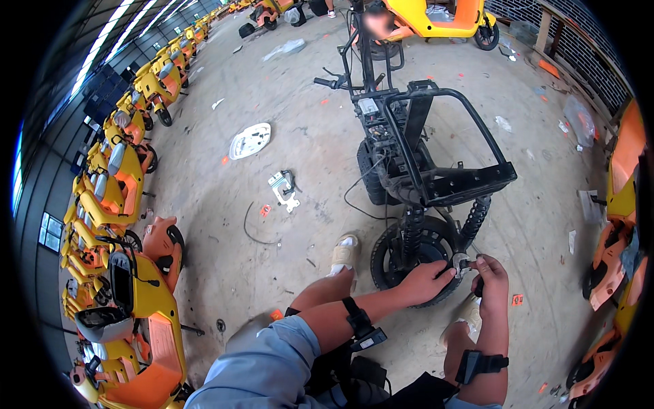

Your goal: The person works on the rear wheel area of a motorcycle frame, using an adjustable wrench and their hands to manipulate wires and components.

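Head view: right of centre stood a black tubular metal scooter frame (470,185), bare of panels, which presumably left its black-tyred wheel (390,262) easy to reach. Toward the lower right, a small silver metal piece (462,263) sat by that wheel's edge between both hands, probably held there for access from two sides. The right hand (493,276), closed, pinched it; the left hand (428,283) was half curled beside it, its grip impossible to confirm.

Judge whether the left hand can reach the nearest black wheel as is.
Probably yes: the left hand appears close by the wheel, and nothing visible blocks the way between them; depth is unclear.
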Demonstrator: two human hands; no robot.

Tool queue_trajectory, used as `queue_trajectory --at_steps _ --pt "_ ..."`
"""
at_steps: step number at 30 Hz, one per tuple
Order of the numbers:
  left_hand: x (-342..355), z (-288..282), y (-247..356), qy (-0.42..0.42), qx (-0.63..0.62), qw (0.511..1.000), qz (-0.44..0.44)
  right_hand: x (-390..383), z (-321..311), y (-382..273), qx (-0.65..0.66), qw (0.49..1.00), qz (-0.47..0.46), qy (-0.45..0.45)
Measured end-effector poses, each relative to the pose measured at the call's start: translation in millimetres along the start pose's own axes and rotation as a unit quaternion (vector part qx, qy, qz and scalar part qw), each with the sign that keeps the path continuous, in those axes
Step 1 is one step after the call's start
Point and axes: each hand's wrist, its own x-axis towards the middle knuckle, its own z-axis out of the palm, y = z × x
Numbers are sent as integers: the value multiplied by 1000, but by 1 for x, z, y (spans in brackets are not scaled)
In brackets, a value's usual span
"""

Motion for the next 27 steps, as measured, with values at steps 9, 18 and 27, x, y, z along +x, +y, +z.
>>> queue_trajectory --at_steps 9,18,27 --pt "-6 -3 -9 27 -74 997 3 -6 12 4 -21 1000 9 2" --pt "3 -2 -19 19 -125 991 -38 -3 12 -1 -28 1000 8 -1" --pt "-2 -5 6 -46 -182 976 -107 6 -1 23 -73 997 -10 15"
